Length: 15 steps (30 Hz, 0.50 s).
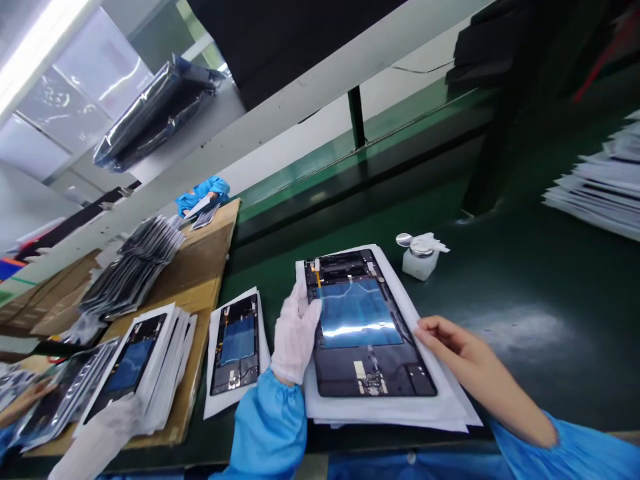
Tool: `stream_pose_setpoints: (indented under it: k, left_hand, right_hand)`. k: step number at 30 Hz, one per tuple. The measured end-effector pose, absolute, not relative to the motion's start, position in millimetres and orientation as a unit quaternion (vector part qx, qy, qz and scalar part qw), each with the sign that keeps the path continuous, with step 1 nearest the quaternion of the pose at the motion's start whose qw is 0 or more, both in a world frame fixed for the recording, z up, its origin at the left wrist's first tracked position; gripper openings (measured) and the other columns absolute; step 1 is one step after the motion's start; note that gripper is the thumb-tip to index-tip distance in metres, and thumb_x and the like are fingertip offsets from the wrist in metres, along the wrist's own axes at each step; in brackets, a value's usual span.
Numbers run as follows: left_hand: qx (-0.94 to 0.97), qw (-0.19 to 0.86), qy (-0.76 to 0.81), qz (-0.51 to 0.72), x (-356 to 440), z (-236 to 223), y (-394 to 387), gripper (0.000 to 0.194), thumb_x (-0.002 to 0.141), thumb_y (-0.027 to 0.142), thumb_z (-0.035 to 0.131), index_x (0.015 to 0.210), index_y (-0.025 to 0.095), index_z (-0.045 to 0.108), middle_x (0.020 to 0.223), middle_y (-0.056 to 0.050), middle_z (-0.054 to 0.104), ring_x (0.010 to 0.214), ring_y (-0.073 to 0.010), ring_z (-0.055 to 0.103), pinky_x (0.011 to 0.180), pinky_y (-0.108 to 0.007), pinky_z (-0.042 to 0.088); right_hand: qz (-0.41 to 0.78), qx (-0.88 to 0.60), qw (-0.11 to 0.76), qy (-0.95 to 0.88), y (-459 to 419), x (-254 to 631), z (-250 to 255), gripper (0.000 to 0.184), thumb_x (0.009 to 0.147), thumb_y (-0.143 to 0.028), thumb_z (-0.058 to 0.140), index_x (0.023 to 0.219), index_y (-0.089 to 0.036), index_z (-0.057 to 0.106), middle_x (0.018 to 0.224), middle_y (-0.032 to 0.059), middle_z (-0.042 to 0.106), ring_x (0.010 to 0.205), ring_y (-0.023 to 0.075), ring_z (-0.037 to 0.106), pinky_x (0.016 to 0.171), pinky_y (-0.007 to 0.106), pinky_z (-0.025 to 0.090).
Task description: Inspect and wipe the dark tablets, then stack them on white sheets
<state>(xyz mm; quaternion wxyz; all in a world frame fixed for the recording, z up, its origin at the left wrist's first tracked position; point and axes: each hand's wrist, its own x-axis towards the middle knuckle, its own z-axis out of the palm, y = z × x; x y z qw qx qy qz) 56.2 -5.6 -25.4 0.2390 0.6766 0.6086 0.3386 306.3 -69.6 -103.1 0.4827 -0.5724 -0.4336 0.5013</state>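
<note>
A tablet computer shell [357,367] with a blue film panel lies on a stack of white sheets [395,421] before me. My left hand [295,330], in a white glove, is at its left edge, fingers extended along the side and thumb apart, touching the rim. My bare right hand [450,340] pinches the edge of the white sheet at the right side of the shell, thumb and forefinger together. Its other fingers are curled. Left of my gloved hand, a second tablet shell [235,380] rests on its own white sheet.
A small white bottle [420,265] with an open lid stands beyond the stack. Paper piles [600,190] lie far right. Left, cardboard [213,267] bears stacked shells [135,263], and a co-worker's gloved hand [115,423] touches another shell pile. A frame bar [300,100] crosses above.
</note>
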Motion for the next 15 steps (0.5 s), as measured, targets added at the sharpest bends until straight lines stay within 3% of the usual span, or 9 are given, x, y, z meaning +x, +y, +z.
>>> stream_pose_setpoints:
  k: [4, 8, 12, 15]
  left_hand:
    - [0.655, 0.125, 0.69, 0.281, 34.4, -26.6, 2.4, 0.048, 0.087, 0.048, 0.06, 0.126, 0.02, 0.059, 0.11, -0.009, 0.067, 0.097, -0.0208, 0.065, 0.088, -0.032, 0.051]
    - [0.677, 0.058, 0.723, 0.123, 23.5, -33.6, 0.8, 0.031, 0.091, 0.048, 0.054, 0.097, 0.021, 0.069, 0.081, -0.004, 0.068, 0.075, -0.0174, 0.065, 0.066, -0.026, 0.046]
    - [0.723, -0.029, 0.688, 0.057, 35.1, -36.7, -5.4, 0.023, 0.095, 0.032, 0.049, 0.097, 0.026, 0.071, 0.091, -0.005, 0.069, 0.078, -0.0195, 0.062, 0.058, -0.027, 0.038]
    - [0.737, -0.038, 0.665, 0.113, 27.8, -20.4, -16.8, 0.028, 0.097, 0.024, 0.044, 0.107, 0.029, 0.069, 0.102, -0.006, 0.066, 0.082, -0.0191, 0.061, 0.061, -0.027, 0.039]
  right_hand:
    - [0.489, -0.577, 0.481, -0.443, -70.4, 305.7, -108.1, 0.048, 0.077, -0.069, 0.059, 0.088, -0.022, 0.064, 0.081, 0.0029, 0.063, 0.071, 0.0186, 0.06, 0.06, 0.025, 0.049]
    - [0.414, -0.595, 0.488, -0.486, -69.6, 304.6, -111.5, 0.043, 0.081, -0.064, 0.056, 0.085, -0.023, 0.065, 0.088, 0.0042, 0.062, 0.076, 0.0202, 0.06, 0.064, 0.028, 0.049]
    - [0.305, -0.608, 0.498, -0.537, -69.5, 300.0, -105.6, 0.037, 0.082, -0.06, 0.056, 0.081, -0.026, 0.068, 0.118, 0.0062, 0.057, 0.103, 0.0268, 0.059, 0.079, 0.035, 0.051]
    - [0.261, -0.61, 0.494, -0.561, -71.1, 294.8, -96.9, 0.035, 0.085, -0.059, 0.053, 0.082, -0.028, 0.068, 0.132, 0.0043, 0.052, 0.119, 0.0307, 0.052, 0.086, 0.041, 0.05]
